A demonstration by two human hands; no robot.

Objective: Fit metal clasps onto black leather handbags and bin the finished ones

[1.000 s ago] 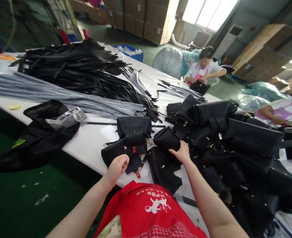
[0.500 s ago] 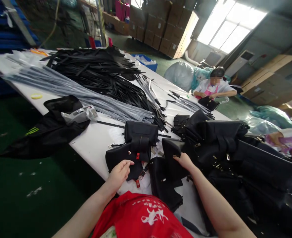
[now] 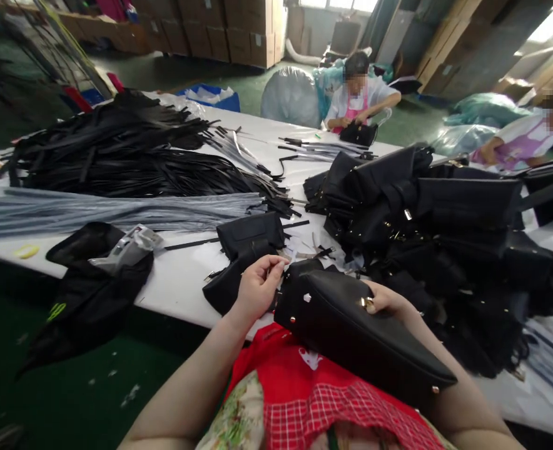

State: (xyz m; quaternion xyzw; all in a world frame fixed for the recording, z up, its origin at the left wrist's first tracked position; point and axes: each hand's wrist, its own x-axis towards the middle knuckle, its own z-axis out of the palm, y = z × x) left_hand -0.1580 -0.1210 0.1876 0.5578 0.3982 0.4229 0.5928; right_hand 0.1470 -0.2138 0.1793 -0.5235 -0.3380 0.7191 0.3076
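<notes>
A black handbag (image 3: 333,312) with gold studs and a gold-coloured metal fitting lies tilted across my red apron. My right hand (image 3: 386,299) grips its far side, with fingers beside the metal fitting. At the bag's left end, my left hand (image 3: 260,286) is closed in a pinch. Whatever sits between those fingertips is too small to make out. Behind my left hand, a second black bag (image 3: 251,234) rests on the white table (image 3: 177,275), partly covered by the hand and the held bag.
A large pile of black bags (image 3: 464,206) covers the table's right side. Black straps (image 3: 131,150) and grey wrapped strips (image 3: 117,209) spread across the left. A black cloth bag (image 3: 93,287) hangs over the front edge. Two people work beyond the table, one holding a black bag (image 3: 358,132).
The right hand has lifted a bag off the table and turned it over my lap. My left hand has moved right to the bag's end. The view has swung right.
</notes>
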